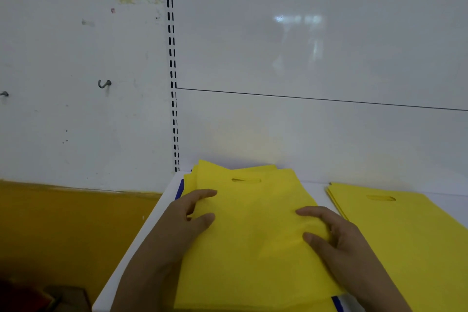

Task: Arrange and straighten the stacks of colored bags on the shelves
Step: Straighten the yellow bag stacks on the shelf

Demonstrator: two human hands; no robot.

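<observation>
A person stands at a white shelf (314,186), both hands on a stack of yellow bags (253,230) that lies at the shelf's left end, close to its left edge and reaching back nearly to the rear panel (304,58). The left hand (187,213) holds the stack's left side, thumb on top and fingers curled around the edge of the upper bags. The right hand (331,233) rests on the right side, fingers bent and pressing into the top sheet, the thumb lying across it — whether it grips under the edge cannot be told from here.

The bags look thin, soft and light, a non-woven fabric with little stiffness of its own. The far corners are fanned out of line, so the sheets appear to slide over one another easily. A die-cut handle slot (246,180) shows near the far edge. The sensible hold, by the look of it, is the one in use: both long sides at once, squeezing inward so the layers square up — a pull on a single corner would likely drag only the top sheet.

A second stack of yellow bags (405,235) lies to the right on the same shelf, neater, just beside the first but apart from it. A blue strip (180,189) peeks from under the handled stack at the shelf's left edge.
</observation>
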